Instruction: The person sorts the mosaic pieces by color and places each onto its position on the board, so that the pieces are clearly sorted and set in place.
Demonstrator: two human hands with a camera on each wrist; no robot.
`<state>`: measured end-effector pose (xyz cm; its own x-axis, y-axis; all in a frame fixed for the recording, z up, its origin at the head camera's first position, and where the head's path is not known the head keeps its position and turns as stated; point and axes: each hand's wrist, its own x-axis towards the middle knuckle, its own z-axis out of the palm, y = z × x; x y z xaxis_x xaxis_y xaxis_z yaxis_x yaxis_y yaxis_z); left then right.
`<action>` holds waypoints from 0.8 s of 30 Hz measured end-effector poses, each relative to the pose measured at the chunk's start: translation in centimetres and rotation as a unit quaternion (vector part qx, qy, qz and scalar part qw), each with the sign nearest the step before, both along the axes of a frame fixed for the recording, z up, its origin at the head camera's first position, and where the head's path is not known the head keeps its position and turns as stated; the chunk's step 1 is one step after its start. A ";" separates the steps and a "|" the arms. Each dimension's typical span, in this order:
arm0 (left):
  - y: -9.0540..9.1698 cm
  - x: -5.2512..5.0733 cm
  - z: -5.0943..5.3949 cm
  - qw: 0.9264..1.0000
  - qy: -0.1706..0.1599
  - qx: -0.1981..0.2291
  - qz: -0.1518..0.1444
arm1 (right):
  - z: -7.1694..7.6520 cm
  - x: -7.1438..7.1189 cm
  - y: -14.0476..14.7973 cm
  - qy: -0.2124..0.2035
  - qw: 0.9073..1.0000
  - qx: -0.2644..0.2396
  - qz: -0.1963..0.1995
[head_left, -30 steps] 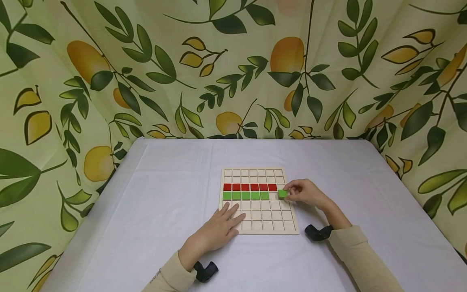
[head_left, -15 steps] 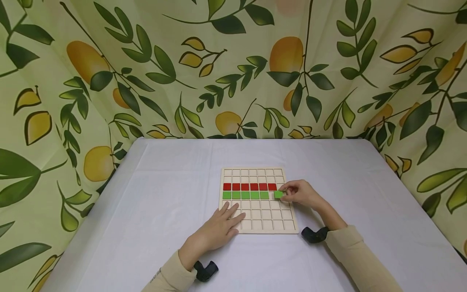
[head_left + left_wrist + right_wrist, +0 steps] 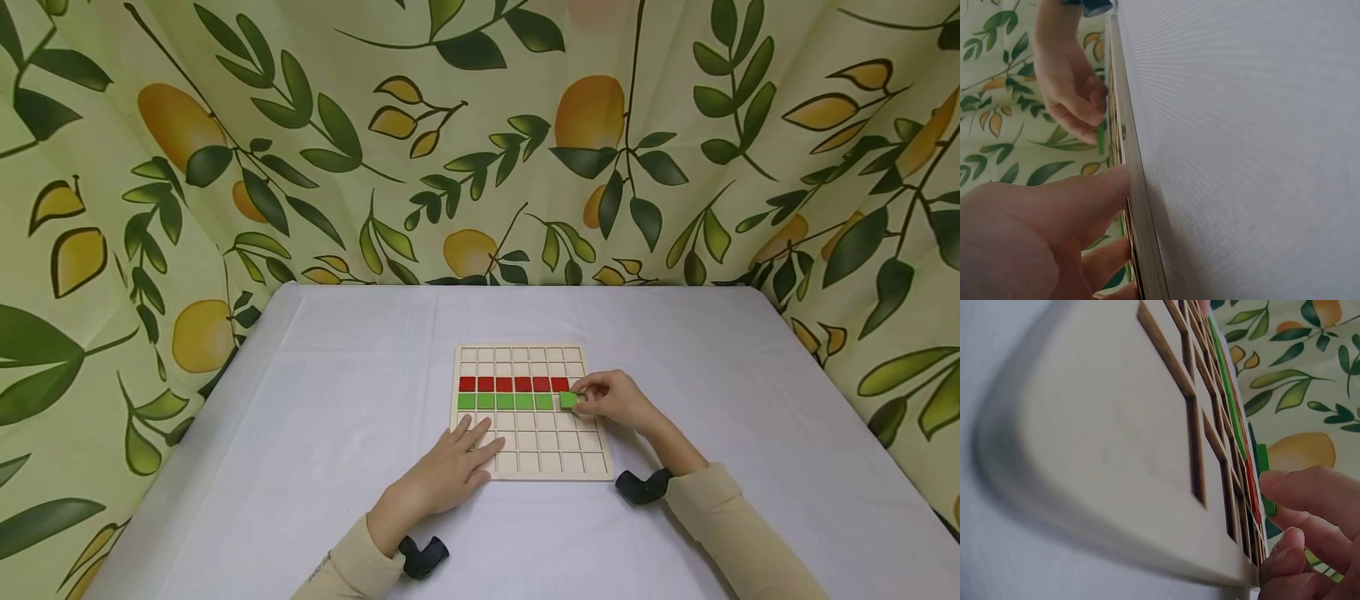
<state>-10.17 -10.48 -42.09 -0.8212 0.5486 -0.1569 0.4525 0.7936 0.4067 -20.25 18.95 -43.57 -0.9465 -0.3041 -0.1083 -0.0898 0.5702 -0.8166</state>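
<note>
A pale wooden grid board (image 3: 549, 462) lies on the table, its recesses in rows. One row holds several red square tiles (image 3: 522, 384); the row just nearer holds several green square tiles (image 3: 506, 402). My right hand (image 3: 617, 398) pinches another green tile (image 3: 568, 401) between thumb and fingers, over the right end of the green row. In the right wrist view this green tile (image 3: 1264, 481) stands above the board's surface. My left hand (image 3: 447, 475) rests with spread fingers on the board's near left part, and the left wrist view shows its thumb (image 3: 1094, 197) at the board's edge.
A white cloth (image 3: 337, 375) covers the table around the board. Behind it hangs a curtain (image 3: 480, 150) printed with fruit and leaves. Black wrist-worn devices (image 3: 643, 487) sit by both cuffs.
My right hand has moved a little to the left with the green tile, from the board's right edge to above the sixth column. The left hand has stayed in place.
</note>
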 end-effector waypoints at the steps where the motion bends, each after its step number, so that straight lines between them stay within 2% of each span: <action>1: 0.0 0.0 0.0 1.000 0.000 0.000 0.000 | 0.0 0.0 -0.1 0.000 1.000 0.003 -0.002; 19: 0.1 -0.2 -0.1 1.000 0.000 -0.004 0.005 | 0.0 0.0 -0.8 0.029 0.999 0.043 -0.011; 24: 0.1 -0.2 -0.2 1.000 -0.004 -0.006 0.007 | 0.0 0.0 -0.9 0.026 0.998 0.050 -0.010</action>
<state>-10.34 -10.36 -42.26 -0.8273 0.5355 -0.1701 0.4382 0.8044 0.4012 -20.22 18.07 -43.58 -0.9575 -0.2752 -0.0869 -0.1190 0.6508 -0.7498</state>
